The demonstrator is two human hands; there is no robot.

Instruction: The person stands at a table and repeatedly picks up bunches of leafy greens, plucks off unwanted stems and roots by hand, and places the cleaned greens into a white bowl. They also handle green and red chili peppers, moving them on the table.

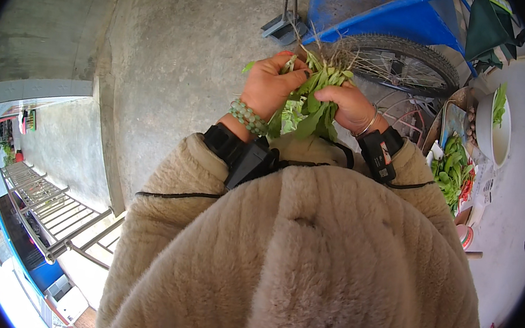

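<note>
A bunch of leafy greens (321,81) is held up in front of my chest, its thin brown roots (341,57) pointing away from me and its leaves hanging towards me. My right hand (349,107) grips the bunch from the right, thumb across the leaves just below the roots. On the other side my left hand (271,83) has thumb and fingers closed on some pale stems and leaves at the bunch's left edge. A green bead bracelet (248,117) circles my left wrist, a silver bangle (367,122) my right. Leaves partly hide the fingertips of both hands.
Beyond the hands are a spoked wheel (400,65), a blue metal cart (378,17) and a dustpan (284,28). At right, a white basin (501,136) stands by a pile of greens (451,172) and red chillies (467,185). A metal railing (61,210) runs at left.
</note>
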